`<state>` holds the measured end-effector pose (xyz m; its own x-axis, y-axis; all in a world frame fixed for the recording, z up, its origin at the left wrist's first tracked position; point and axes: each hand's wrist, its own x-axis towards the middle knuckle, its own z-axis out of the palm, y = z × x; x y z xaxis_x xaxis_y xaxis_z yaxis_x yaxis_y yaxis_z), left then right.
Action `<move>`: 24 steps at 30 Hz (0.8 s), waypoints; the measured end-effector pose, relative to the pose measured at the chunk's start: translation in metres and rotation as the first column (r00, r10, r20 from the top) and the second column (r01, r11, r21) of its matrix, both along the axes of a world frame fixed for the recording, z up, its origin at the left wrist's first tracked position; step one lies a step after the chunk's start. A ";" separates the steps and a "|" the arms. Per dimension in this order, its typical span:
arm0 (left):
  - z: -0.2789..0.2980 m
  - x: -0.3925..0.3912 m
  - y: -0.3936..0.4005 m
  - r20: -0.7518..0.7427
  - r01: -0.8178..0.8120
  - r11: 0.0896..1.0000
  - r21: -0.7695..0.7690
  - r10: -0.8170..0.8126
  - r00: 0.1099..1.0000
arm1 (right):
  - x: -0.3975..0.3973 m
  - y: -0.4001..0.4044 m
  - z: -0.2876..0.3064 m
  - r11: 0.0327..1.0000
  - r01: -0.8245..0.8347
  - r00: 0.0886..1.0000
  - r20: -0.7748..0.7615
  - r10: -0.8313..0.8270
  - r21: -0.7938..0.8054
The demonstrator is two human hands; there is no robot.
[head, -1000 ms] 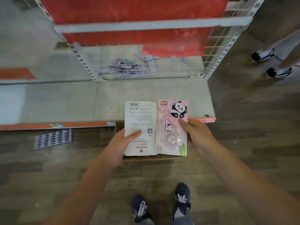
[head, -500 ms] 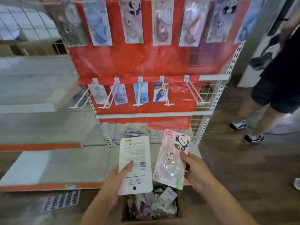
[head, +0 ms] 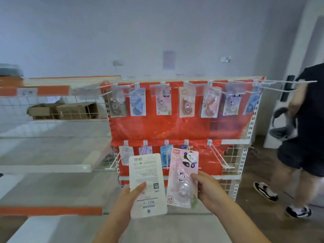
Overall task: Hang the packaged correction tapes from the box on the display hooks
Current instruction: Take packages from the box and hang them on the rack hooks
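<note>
My left hand (head: 128, 199) holds a white correction tape package (head: 147, 178) with its printed back side facing me, thumb on the card. My right hand (head: 206, 189) grips a pink panda correction tape package (head: 184, 174) by its right edge. Both packages are raised in front of the red-backed display rack (head: 175, 127). Its top row of hooks (head: 163, 85) carries several hanging packages (head: 163, 100). The lower row of hooks (head: 166, 142) holds a few packages, partly hidden behind the ones I hold; the rightmost lower hook (head: 219, 156) is bare. The box is out of view.
A person in dark shorts and sneakers (head: 305, 137) stands at the right, close to the rack's end. Long bare hooks (head: 289, 83) stick out at the top right. Grey shelves (head: 52, 155) with orange edges run to the left, with cardboard boxes (head: 61, 111) behind wire mesh.
My view has swung up from the floor box to the rack. Both hands have lifted their packages from over the box up to the lower hook row.
</note>
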<state>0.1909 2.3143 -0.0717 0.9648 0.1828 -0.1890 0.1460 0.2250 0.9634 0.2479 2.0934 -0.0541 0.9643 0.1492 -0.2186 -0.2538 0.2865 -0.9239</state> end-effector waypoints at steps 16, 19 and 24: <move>0.023 0.092 0.001 0.076 0.011 0.998 -0.065 -0.006 0.997 | 0.087 0.016 0.057 0.982 0.154 0.969 0.212 -0.127 -0.113; 0.024 0.111 0.004 0.054 -0.056 0.996 -0.070 0.060 0.997 | 0.117 0.030 0.068 0.988 0.109 0.972 0.221 -0.083 -0.107; 0.029 0.136 0.015 0.073 -0.089 0.995 -0.055 0.093 0.993 | 0.156 0.054 0.088 0.993 0.079 0.956 0.289 -0.052 -0.084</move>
